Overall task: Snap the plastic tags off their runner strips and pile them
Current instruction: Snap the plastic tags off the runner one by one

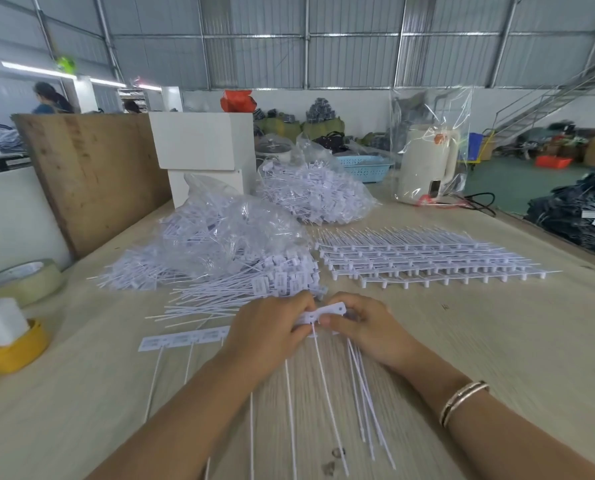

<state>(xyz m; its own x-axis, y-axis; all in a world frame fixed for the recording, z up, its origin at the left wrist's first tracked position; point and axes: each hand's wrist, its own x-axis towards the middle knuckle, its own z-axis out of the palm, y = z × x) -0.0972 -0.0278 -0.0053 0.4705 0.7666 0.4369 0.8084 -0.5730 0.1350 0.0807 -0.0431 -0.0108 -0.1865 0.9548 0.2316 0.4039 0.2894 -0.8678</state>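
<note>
Two hands meet over the near middle of the table: left hand pinched on the row of tags, right hand closed on the runner strip, thin tails trailing toward the near edge. Best kept: grips close to the joint, a short twist rather than a pull, so tails stay straight. Beyond the knuckles, left of centre, lies the pile of loose tags. Toward the far right, unsnapped strips lie stacked. Bagged tags sit near the far edge.
</note>
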